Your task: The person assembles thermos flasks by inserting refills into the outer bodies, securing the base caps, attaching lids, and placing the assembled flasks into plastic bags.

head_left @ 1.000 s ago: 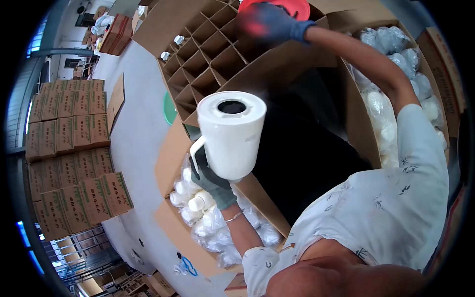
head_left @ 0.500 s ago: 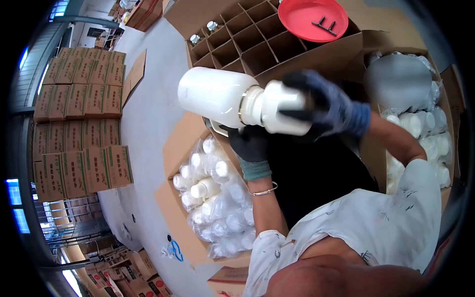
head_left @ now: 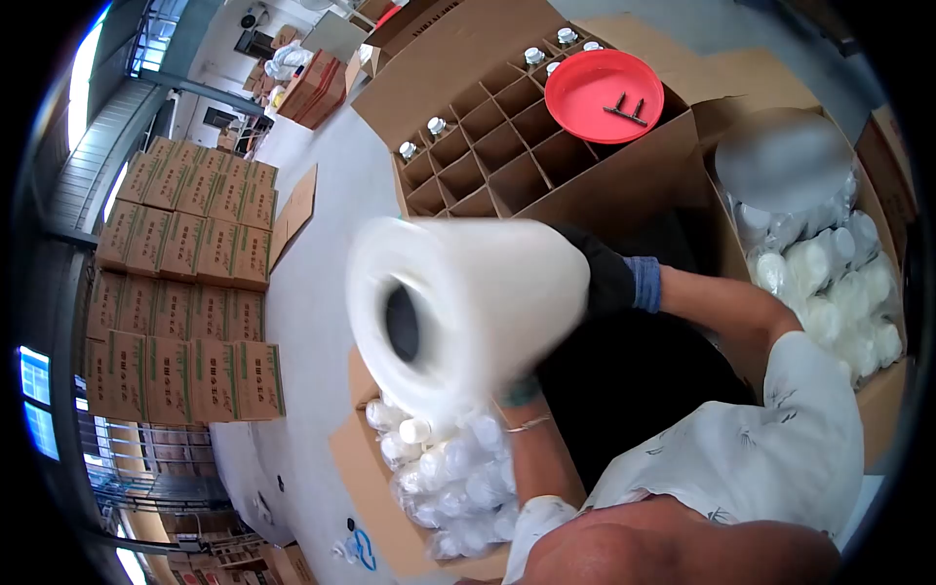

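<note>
A large white plastic bottle (head_left: 507, 292), blurred by motion, is held up in front of me. Its near end faces the camera and shows a dark round opening or recess; I cannot tell which. My right hand (head_left: 606, 278), in a dark glove with a blue cuff, is closed around the far end, its fingertips partly behind the bottle. Below the bottle only the green cuff (head_left: 520, 393) of the left glove shows; the bottle hides my left hand and its fingers. Under this, an open carton (head_left: 363, 468) holds several small white bottles (head_left: 458, 473) in clear plastic.
A divided carton (head_left: 634, 166) stands ahead with a few capped bottles in its cells. On it sits a red basin (head_left: 575, 122) with a dark metal tool (head_left: 626, 111). Another carton of wrapped white bottles (head_left: 829, 263) is at right; stacked boxes (head_left: 185, 302) are at left.
The bottle has turned so one end faces the camera. The smaller white piece my right hand held at its neck is out of sight. The view has tilted.
</note>
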The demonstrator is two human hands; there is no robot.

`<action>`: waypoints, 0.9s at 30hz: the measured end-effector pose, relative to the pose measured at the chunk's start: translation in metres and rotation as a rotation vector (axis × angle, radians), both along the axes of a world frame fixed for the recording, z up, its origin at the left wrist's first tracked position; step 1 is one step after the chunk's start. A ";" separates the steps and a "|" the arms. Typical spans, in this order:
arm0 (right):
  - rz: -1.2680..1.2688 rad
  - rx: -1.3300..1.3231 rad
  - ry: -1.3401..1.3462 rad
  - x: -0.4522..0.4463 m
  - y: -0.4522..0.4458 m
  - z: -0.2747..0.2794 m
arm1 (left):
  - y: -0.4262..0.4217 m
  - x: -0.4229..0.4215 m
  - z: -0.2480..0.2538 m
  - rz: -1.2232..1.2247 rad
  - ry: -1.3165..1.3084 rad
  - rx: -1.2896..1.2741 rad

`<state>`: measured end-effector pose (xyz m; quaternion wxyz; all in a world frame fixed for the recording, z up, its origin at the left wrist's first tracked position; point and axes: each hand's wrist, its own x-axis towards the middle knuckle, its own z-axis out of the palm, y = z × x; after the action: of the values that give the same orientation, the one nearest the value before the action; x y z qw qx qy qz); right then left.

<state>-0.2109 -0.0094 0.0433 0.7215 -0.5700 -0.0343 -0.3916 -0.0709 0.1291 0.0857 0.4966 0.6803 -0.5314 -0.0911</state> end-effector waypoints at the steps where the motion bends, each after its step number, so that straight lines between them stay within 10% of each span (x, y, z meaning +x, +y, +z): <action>1: 0.013 -0.137 -0.005 -0.004 0.000 0.000 | 0.005 0.002 0.005 -0.016 0.076 -0.028; 8: 0.425 -0.292 0.872 0.015 -0.061 0.004 | 0.005 0.013 -0.027 -0.185 0.345 -0.098; 11: 0.406 -0.507 1.307 0.009 -0.020 0.087 | 0.046 -0.001 -0.066 -0.126 0.250 -0.101; 17: 0.505 -0.428 0.676 0.005 -0.002 0.036 | 0.136 -0.053 -0.105 0.225 0.027 0.197; 23: 0.091 -0.991 1.048 0.003 0.027 0.061 | 0.175 -0.009 -0.071 0.022 -0.365 0.379; 27: 0.222 -0.545 0.944 0.019 -0.002 0.069 | 0.173 0.139 -0.096 0.497 -0.379 0.117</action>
<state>-0.1914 -0.0115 0.1121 0.5219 -0.8425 0.1331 0.0077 0.0679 0.3017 -0.0100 0.3556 0.8215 -0.4260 0.1311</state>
